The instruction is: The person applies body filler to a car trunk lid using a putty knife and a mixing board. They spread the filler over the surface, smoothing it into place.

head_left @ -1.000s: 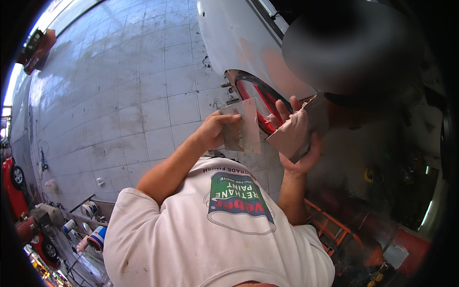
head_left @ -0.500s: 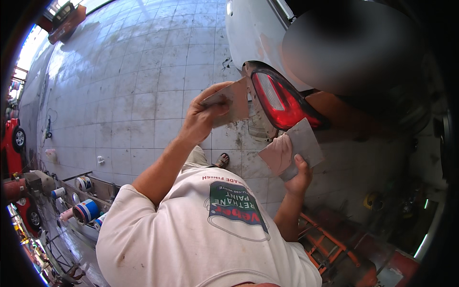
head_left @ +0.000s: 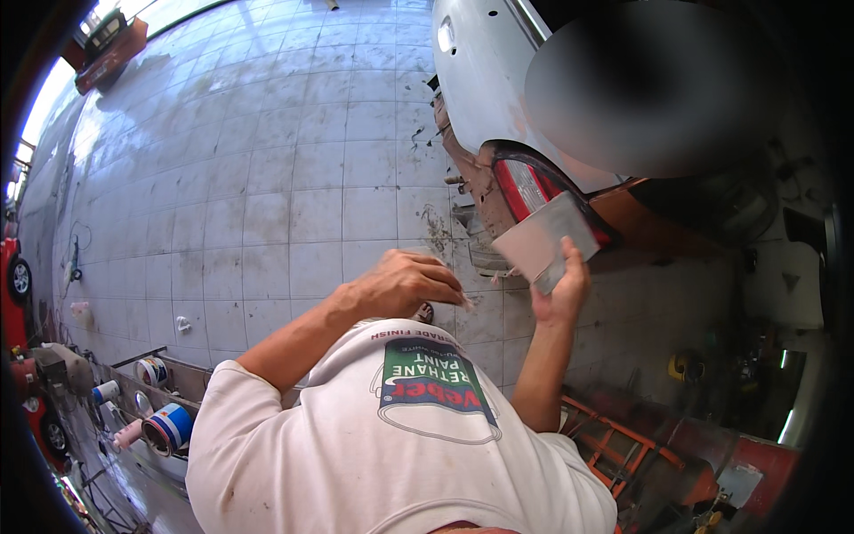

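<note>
My right hand (head_left: 560,289) grips a flat grey plate (head_left: 587,238) by its near edge, thumb on top. Pinkish body filler (head_left: 536,240) coats much of the plate. My left hand (head_left: 407,281) is in front of my shirt, fingers curled and closed on a filler spreader, seen almost edge-on and mostly hidden by the fingers. A smear of pinkish filler (head_left: 468,303) shows at those fingertips. Just beyond the plate is the red and clear tail light (head_left: 527,187) of a pale car (head_left: 485,80), partly covered by the plate.
Bare brownish bodywork (head_left: 471,169) shows beside the tail light. Paint cans (head_left: 169,427) stand on a rack at the lower left. An orange metal frame (head_left: 614,445) is at the lower right. A red car (head_left: 20,276) is at the far left, over a tiled floor (head_left: 267,178).
My left hand has come down and nearer my body, turning its spreader from face-on to nearly edge-on. The right hand's plate has moved up slightly, its filler now spread flatter. The view has shifted.
</note>
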Tool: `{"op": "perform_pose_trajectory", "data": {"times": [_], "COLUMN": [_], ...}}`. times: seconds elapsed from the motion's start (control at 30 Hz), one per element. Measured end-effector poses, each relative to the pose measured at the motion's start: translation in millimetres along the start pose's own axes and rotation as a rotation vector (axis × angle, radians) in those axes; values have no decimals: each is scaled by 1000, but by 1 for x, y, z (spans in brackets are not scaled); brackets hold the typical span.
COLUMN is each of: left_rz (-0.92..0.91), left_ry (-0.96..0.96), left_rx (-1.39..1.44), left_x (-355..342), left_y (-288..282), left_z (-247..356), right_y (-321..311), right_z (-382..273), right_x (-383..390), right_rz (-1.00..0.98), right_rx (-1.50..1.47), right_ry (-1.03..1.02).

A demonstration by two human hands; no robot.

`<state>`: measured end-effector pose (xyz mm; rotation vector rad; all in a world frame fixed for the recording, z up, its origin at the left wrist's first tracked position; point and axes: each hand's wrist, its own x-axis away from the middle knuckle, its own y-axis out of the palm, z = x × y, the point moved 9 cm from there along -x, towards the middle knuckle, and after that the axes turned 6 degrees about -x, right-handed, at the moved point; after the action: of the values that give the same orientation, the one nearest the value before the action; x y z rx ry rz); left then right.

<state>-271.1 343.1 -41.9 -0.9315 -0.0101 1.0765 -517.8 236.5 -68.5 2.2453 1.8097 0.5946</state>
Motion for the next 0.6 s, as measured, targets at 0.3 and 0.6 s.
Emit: {"op": "perform_pose_trajectory", "data": {"times": [0.3,0.6], "left_rz": [646,666], "left_ry": [141,-111], "left_rx": [91,-275], "left_x": [27,32], "left_y": [-148,-174], "left_z": [18,-101], "right_y": [155,174], "right_z": [121,48], "right_x": [59,38], "right_rz": [-311,-375], "right_rx": [-763,715], "right_ry": [695,-511]}}
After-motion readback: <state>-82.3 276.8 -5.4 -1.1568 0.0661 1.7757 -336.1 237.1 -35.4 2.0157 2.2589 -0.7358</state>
